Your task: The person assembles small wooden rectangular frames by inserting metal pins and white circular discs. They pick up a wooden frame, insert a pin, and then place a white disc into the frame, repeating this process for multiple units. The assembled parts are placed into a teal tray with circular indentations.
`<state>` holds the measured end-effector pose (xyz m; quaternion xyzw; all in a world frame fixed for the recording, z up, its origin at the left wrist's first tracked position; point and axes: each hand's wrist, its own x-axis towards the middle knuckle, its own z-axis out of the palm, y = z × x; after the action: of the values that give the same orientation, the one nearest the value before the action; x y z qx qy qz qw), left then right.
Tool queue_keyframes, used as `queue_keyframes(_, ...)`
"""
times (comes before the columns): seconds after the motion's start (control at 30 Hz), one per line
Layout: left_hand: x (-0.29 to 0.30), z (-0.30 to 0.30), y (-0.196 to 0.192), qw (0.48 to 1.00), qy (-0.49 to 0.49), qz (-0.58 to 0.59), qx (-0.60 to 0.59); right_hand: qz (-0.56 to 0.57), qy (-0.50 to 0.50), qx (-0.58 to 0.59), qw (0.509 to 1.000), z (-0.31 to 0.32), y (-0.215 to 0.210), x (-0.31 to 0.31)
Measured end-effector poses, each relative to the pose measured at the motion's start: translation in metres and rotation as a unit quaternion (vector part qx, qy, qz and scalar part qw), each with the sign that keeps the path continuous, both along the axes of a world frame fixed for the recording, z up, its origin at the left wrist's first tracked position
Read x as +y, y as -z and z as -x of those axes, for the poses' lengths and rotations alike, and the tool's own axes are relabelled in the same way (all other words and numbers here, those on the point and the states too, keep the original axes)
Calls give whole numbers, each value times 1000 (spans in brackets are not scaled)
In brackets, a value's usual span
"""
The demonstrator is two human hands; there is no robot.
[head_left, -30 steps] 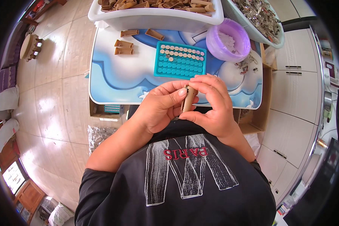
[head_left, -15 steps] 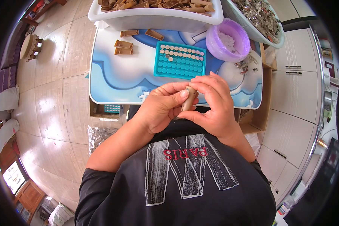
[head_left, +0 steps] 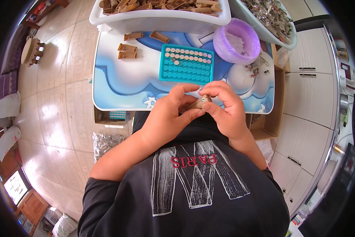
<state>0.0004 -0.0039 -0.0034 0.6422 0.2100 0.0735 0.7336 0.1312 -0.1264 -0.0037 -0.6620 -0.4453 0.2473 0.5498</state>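
Over the near edge of the table, my left hand (head_left: 167,108) and my right hand (head_left: 229,112) hold a small tan-brown plastic casing (head_left: 203,101) between them. The left thumb and fingers close around its lower-left part. My right thumb and forefinger pinch the other end, where a small shiny spot shows. Fingers hide much of the casing. Just beyond lies a teal tray (head_left: 161,75) with rows of round pockets; its far rows carry small pale discs. Several open brown casings (head_left: 127,47) lie to the tray's left.
A white bin (head_left: 157,24) full of brown casings stands at the back. Right of it are a purple bowl (head_left: 254,45) with white bits inside and a pale basin (head_left: 291,41) of metallic pieces. Loose metal bits (head_left: 255,67) lie near the bowl. Cardboard boxes (head_left: 279,94) flank the table.
The casing has turned from roughly upright to slanted, its shiny-spotted end now toward my right hand. My left hand has shifted its grip, and the right fingers have curled around that end.
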Motion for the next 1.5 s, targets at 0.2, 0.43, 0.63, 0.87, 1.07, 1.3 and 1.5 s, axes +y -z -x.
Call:
queue_keyframes(0.2, 0, 3, -2, 992, -2, -127, 14, -46, 28, 103, 993, 1, 10, 1)
queue_keyframes(0.43, 0, -5, 9, 990, 7, 138, 10, 16, 30, 9, 999, 1, 9, 3)
queue_keyframes(0.63, 11, -3, 22, 923, 25, 384, 1, 43, 94, -209, 972, -36, -22, 14)
queue_keyframes(0.87, 8, -9, 19, 923, -4, 384, 11, 415, 93, -478, 769, -128, -38, 66)
queue_keyframes(1.07, 9, -6, 18, 928, -25, 370, 16, 503, 25, -458, 733, -136, -28, 90)
queue_keyframes(1.3, 7, -6, 16, 933, -36, 356, 24, 501, -40, -448, 740, -150, -19, 95)
queue_keyframes(1.5, 9, -7, 17, 933, -56, 355, 32, 515, -94, -453, 722, -148, -20, 105)
